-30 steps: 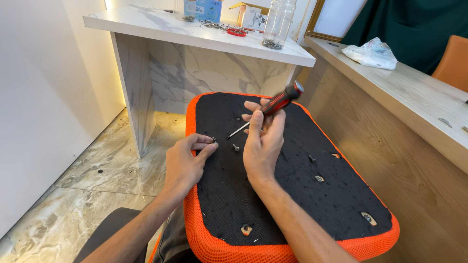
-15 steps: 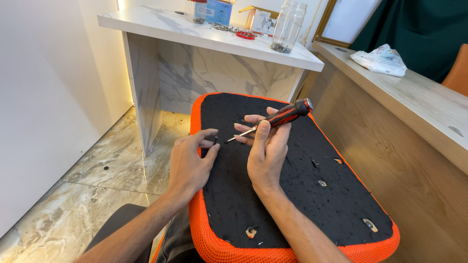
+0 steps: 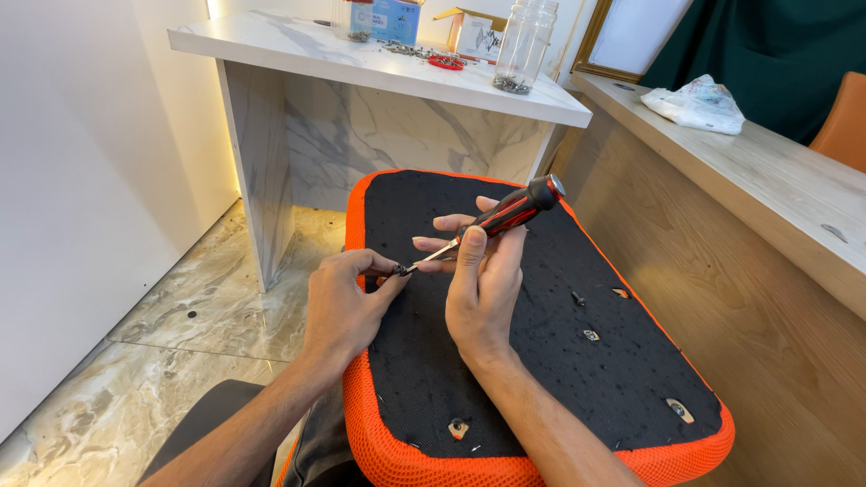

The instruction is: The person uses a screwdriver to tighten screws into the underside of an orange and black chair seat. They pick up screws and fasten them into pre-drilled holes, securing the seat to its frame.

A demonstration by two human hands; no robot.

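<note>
The right hand [image 3: 483, 289] grasped a screwdriver [image 3: 492, 223] by its red-and-black ribbed handle, fingers wrapped round it, the thin metal shaft slanting down to the left. The left hand [image 3: 347, 307] pinched a small dark screw [image 3: 399, 269] between thumb and fingertips, right at the tip of the shaft. Both hands hovered over the near-left part of a seat [image 3: 577, 361] turned underside up: a flat rounded slab faced in black felt-like fabric, rimmed in bright orange mesh. Small holes with pale fittings dotted the black face, and one loose screw stood upright to the right of the hands.

On the far side stood a table [image 3: 298, 45] of white veined marble with slab legs. On it a clear plastic jar [image 3: 521, 45], open at the top, held a thin layer of small dark metal parts at its bottom; more such bits lay scattered to its left, beside a small box. To the right ran a pale wooden counter [image 3: 767, 189] with a crumpled white bag [image 3: 699, 104] on it. The floor [image 3: 117, 379] was glossy marble tile.
</note>
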